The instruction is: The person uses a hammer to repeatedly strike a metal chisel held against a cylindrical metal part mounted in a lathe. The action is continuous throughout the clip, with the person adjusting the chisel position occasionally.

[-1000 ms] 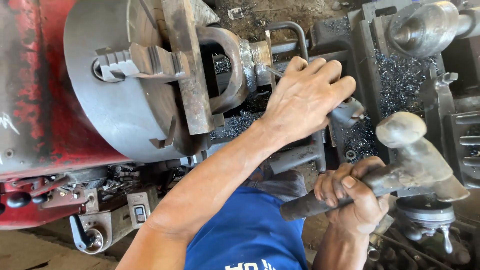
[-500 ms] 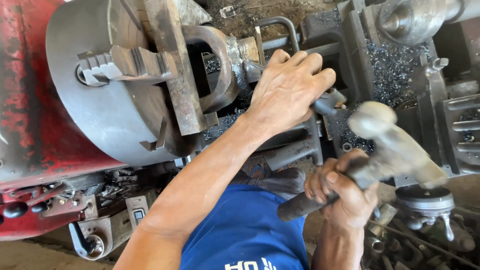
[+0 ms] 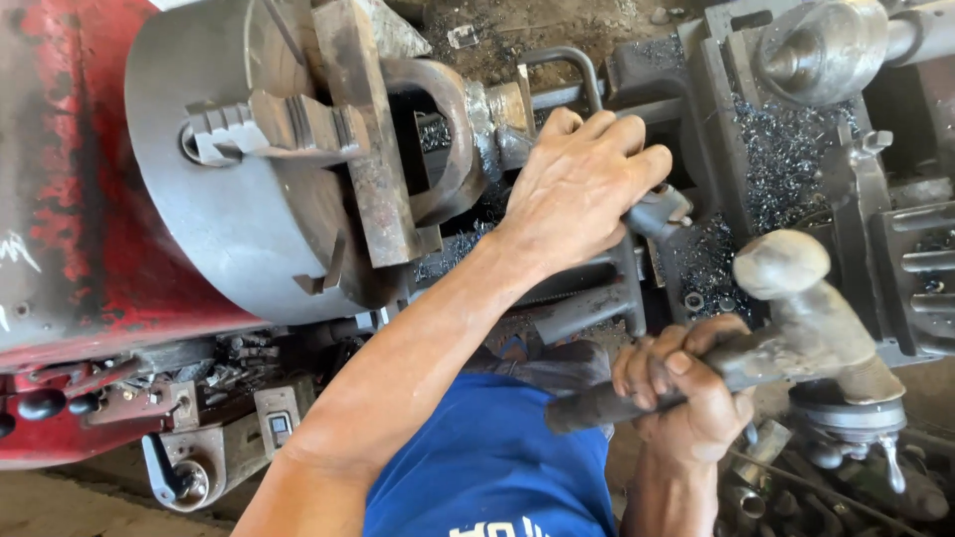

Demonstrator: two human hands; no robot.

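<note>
Head view, hammer (image 3: 796,318) gripped in right hand (image 3: 686,398)

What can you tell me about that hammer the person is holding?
The hammer is a worn ball-peen type: a heavy grey metal head with a rounded knob at one end and a broader flat face at the other, dull and scuffed. Its dark, grimy handle runs down to the left and sits in the closed right hand, whose fingers wrap round it near the head, leaving the butt end sticking out. It is raised and tilted, the head touching nothing, over the lathe bed strewn with metal chips.
</note>
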